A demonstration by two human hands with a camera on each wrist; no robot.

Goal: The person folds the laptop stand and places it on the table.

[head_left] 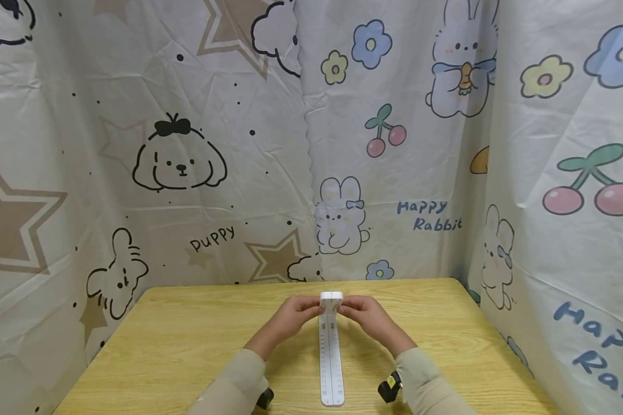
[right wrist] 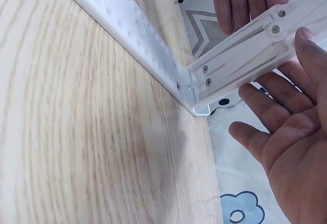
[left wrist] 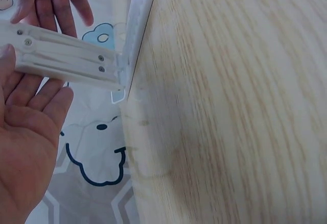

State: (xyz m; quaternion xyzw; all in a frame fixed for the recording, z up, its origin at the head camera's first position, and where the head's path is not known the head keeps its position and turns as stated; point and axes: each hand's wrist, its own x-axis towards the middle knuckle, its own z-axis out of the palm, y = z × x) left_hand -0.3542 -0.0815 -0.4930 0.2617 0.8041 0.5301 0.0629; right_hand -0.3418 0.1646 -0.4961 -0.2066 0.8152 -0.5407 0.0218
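A white plastic folding stand (head_left: pixel 332 363) is on the table, its long notched base pointing toward me. At the far end its hinged upright arm (left wrist: pixel 64 55) is swung up from the base. My left hand (head_left: pixel 293 316) pinches the left edge of that arm near its top, thumb on the near face and fingers behind. From the other side, my right hand (head_left: pixel 370 317) pinches the right edge in the same way. Small screws show on the arm in the right wrist view, and the hinge (right wrist: pixel 189 83) joins it to the base close to the table edge.
The wooden table (head_left: pixel 187 328) spreads out on both sides of the stand. Behind it and along both sides hangs a printed cloth curtain (head_left: pixel 270 173) with puppies, rabbits, stars and cherries. Black wrist cameras are strapped by the sleeves.
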